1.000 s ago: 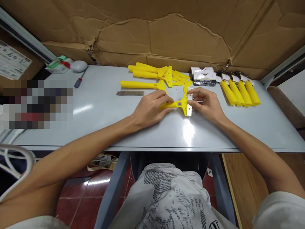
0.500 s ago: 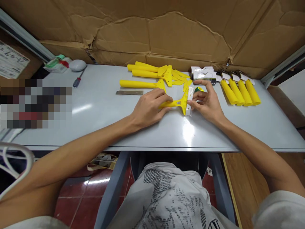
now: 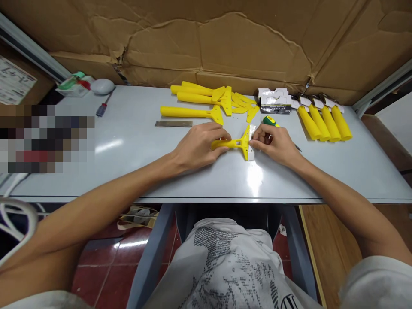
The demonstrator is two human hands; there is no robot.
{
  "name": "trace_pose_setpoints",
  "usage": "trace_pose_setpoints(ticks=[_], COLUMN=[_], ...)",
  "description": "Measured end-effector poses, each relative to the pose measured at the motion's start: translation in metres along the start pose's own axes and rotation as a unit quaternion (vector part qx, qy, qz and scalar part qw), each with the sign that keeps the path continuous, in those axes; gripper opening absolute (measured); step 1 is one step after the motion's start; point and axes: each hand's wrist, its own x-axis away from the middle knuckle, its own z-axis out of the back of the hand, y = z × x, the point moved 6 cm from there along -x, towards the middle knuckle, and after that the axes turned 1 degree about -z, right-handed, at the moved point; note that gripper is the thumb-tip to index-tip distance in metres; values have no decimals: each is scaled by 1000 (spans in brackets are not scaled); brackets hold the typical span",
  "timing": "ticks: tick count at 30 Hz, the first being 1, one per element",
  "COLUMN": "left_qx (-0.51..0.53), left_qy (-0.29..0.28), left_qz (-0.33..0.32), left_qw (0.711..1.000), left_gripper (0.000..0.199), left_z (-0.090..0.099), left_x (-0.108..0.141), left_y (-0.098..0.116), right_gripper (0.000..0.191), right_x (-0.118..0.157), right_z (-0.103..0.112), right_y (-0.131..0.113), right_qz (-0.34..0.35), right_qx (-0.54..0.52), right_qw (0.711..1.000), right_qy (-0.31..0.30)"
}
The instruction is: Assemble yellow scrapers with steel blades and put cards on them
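My left hand [image 3: 202, 143] is closed around the handle of a yellow scraper [image 3: 237, 143], which it holds just over the grey table. At the scraper's head sits a pale blade strip [image 3: 251, 146], running along the edge. The fingertips of my right hand [image 3: 273, 141] are pinched against this strip, thumb and index finger together at its middle. Just behind the right hand lies a green and yellow screwdriver [image 3: 269, 121], its shaft mostly hidden by that hand. A loose yellow scraper [image 3: 185, 112] and a flat metal blade [image 3: 174, 124] lie beyond my left hand.
More yellow scrapers [image 3: 196, 98] and small yellow plates [image 3: 240, 103] lie at the back. Folded card packaging [image 3: 275, 101] stands beside several carded scrapers [image 3: 325, 122] at right. A second screwdriver [image 3: 102, 109] and a white rounded object [image 3: 102, 86] are at left. Cardboard [image 3: 199, 43] backs the table.
The right hand's raised fingers have curled down and drawn in against the blade strip. The scraper has shifted slightly left and toward me, uncovering more of the green and yellow screwdriver.
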Motion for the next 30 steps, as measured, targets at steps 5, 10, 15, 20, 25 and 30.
trace_pose_setpoints(ticks=[5, 10, 15, 20, 25, 30], left_qx=[4, 60, -1, -19, -150, -269], left_qy=[-52, -124, -9, -10, -17, -78], left_qz=[11, 19, 112, 65, -130, -226], left_qw=[999, 990, 994, 998, 980, 933], left_gripper=[25, 36, 36, 36, 35, 34], left_z=[-1, 19, 61, 55, 23, -22], left_x=[-1, -8, -14, -13, -8, 2], left_y=[2, -2, -51, -56, 23, 59], right_gripper=[15, 10, 9, 1, 6, 12], right_x=[-1, -2, 0, 0, -1, -3], right_z=[-10, -10, -10, -11, -13, -14], right_y=[0, 0, -2, -5, -3, -1], right_qz=[-27, -32, -31, -18, -7, -5], right_qx=[47, 50, 42, 38, 36, 27], right_qw=[996, 996, 996, 997, 997, 997], right_qy=[-67, -73, -78, -70, -69, -65])
